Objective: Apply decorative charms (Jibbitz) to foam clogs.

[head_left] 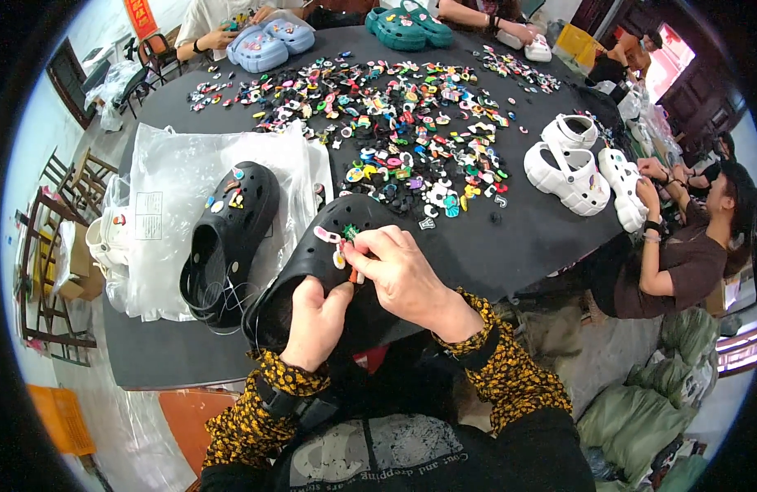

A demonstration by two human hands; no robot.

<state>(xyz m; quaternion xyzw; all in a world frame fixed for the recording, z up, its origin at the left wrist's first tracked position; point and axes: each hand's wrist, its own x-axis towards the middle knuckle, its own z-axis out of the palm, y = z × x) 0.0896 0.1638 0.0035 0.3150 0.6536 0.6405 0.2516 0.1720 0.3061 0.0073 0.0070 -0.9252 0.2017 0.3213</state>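
A black foam clog [295,269] is tilted over the near edge of the table, gripped by my left hand [314,321] with the thumb in its foot opening. My right hand [405,277] is closed in a pinch at the clog's upper, on what looks like a small shoe charm mostly hidden by the fingers. Around those fingertips sit a pink charm [326,235], a green charm [351,233] and a white-and-yellow charm [339,260]. To the left, a second black clog [259,197] with several charms on its toe lies on a clear plastic bag [161,189].
A wide heap of colourful shoe charms [403,131] covers the middle of the dark table [510,254]. White clogs [571,176] stand at right, blue clogs [272,43] and green clogs [407,29] at the far side. Co-workers sit across and at right [682,254].
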